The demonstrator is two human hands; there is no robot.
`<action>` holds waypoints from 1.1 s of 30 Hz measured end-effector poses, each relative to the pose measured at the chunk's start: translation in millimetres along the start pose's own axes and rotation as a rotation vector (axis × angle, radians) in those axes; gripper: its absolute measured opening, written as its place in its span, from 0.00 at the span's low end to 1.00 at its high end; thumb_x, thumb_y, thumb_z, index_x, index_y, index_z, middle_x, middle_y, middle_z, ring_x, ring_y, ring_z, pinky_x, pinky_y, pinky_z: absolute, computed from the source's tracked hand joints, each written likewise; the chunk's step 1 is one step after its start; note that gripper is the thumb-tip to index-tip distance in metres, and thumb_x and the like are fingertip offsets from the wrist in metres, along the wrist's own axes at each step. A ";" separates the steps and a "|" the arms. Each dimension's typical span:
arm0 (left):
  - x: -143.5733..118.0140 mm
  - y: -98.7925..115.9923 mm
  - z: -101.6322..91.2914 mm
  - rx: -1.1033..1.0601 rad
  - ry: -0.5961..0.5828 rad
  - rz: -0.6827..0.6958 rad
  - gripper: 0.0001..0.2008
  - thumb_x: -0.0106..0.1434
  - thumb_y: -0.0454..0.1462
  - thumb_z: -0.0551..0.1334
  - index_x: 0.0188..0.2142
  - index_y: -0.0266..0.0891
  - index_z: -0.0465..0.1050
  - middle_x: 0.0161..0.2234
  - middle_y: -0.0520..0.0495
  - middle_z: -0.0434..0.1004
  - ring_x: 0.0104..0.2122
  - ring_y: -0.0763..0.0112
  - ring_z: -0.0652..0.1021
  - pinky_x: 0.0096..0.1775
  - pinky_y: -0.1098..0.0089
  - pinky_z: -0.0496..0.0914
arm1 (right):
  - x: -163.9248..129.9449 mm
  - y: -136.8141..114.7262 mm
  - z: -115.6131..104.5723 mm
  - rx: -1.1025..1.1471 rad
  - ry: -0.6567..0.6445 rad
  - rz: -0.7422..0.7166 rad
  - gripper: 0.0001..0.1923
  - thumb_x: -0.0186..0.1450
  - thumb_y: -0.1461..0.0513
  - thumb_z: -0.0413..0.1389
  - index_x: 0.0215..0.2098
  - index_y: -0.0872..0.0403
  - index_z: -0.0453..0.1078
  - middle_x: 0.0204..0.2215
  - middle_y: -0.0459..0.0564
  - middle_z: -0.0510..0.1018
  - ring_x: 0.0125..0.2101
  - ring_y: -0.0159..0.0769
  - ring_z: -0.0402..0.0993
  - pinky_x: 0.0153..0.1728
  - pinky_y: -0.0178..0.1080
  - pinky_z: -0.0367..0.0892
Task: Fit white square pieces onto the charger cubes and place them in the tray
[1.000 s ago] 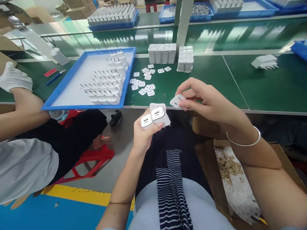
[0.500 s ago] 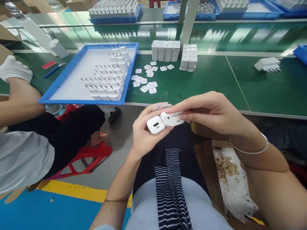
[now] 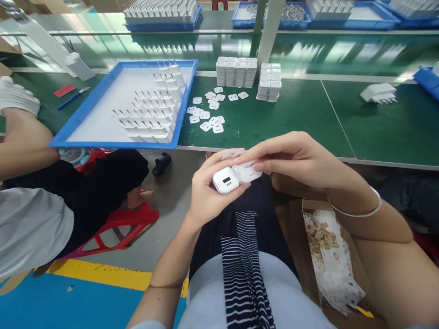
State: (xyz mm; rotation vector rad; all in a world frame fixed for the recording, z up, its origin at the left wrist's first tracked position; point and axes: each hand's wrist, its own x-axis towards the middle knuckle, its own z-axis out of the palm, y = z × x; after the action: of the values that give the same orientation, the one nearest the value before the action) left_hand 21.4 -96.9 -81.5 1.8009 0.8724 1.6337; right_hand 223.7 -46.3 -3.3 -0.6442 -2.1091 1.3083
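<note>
Cover (image 3: 245,174) part-hidden (by right fingertips (image 3: 258,167)), co-worker's glove (image 3: 18,97) cropped

left grip (image 3: 208,198) holds white chargers (image 3: 225,180)

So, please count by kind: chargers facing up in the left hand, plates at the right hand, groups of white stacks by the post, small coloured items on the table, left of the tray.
White chargers, left hand: 2
Printed plate, right hand: 1
Groups of white stacks: 2
Red flat item: 1
Blue pen-like tool: 1
Total: 7

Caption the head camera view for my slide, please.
Left hand holds white adapters; right hand holds a printed cover over one, beside a green workbench.
</note>
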 end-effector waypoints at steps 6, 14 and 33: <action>-0.4 -2.0 0.9 -0.022 -0.002 -0.006 0.28 0.51 0.29 0.77 0.51 0.50 0.80 0.53 0.47 0.80 0.53 0.59 0.80 0.55 0.57 0.77 | 0.1 3.2 0.8 0.008 -0.006 0.007 0.11 0.69 0.62 0.62 0.48 0.52 0.82 0.42 0.49 0.86 0.38 0.36 0.80 0.37 0.35 0.72; -1.2 -2.2 1.8 -0.043 -0.003 -0.023 0.27 0.52 0.30 0.77 0.51 0.50 0.80 0.52 0.47 0.80 0.52 0.59 0.80 0.54 0.58 0.77 | 1.9 5.0 2.1 0.091 -0.002 0.023 0.10 0.68 0.62 0.63 0.46 0.52 0.83 0.43 0.49 0.86 0.43 0.37 0.82 0.43 0.36 0.76; -2.8 -5.4 1.6 -0.018 0.011 -0.055 0.26 0.51 0.31 0.77 0.49 0.50 0.81 0.51 0.47 0.81 0.51 0.59 0.81 0.53 0.58 0.77 | 1.7 14.3 3.3 0.131 0.018 0.036 0.09 0.68 0.59 0.64 0.44 0.53 0.83 0.40 0.50 0.86 0.38 0.36 0.80 0.38 0.36 0.74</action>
State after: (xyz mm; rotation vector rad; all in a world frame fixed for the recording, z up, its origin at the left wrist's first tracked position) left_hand 22.4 -95.6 -87.6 1.7425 0.9016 1.6129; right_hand 221.7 -41.4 -17.1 -0.6386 -1.9861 1.4416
